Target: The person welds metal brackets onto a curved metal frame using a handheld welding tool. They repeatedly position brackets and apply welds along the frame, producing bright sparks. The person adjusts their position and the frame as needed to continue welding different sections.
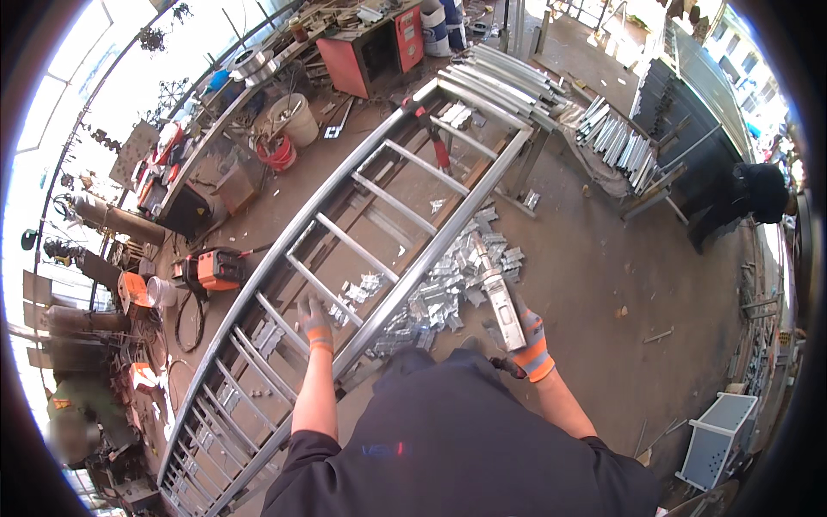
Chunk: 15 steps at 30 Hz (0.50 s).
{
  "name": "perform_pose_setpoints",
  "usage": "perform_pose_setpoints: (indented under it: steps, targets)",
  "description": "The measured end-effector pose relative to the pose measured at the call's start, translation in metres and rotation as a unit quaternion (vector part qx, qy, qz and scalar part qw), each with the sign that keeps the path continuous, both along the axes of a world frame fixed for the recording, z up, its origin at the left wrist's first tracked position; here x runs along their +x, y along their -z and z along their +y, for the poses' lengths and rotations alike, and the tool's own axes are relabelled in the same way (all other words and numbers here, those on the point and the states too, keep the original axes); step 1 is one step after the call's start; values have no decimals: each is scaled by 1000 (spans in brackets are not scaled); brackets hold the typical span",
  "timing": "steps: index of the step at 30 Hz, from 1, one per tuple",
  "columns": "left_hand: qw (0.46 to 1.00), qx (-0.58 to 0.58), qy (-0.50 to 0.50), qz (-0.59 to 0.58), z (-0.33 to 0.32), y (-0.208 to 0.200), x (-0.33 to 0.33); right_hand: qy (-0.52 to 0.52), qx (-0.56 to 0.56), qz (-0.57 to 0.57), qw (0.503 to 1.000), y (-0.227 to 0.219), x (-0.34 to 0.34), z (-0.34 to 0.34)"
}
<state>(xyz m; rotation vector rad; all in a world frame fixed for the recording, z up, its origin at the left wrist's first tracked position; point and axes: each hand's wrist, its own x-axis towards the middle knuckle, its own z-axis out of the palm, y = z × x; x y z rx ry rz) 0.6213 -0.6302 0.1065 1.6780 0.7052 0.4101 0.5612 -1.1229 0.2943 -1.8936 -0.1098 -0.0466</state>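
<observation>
A long silver metal frame (386, 320) with many rungs, like a ladder, slants from lower left to upper right before me. My left hand (315, 324), in a grey glove with an orange cuff, is over the frame beside a rung, fingers stretched out and holding nothing. To the right of the frame, my right hand (531, 345), gloved alike, is wrapped round a long, narrow silvery tool (503, 308); its exact kind is unclear. The tool points up and away. Below it many small bent metal pieces (431, 302) lie heaped on the floor. A red-handled tool (439, 151) rests across the far end.
Silver tubes (504, 82) and short bars (616, 142) are stacked at the far right. A grey metal box (719, 439) stands lower right. An orange machine (220, 269), white bucket (293, 119) and red bucket (277, 153) sit at left. Another person (90, 405) is at lower left.
</observation>
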Motion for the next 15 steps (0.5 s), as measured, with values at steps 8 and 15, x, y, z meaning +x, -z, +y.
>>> perform_pose_setpoints:
  steps: [8, 15]
  targets:
    - [890, -453, -47, 6, -6, 0, 191, 9, 48, -19, 999, -51, 75, -3]
    - [830, -535, -158, -23, 22, 44, 240, 9, 84, 46, 995, -82, 134, 87]
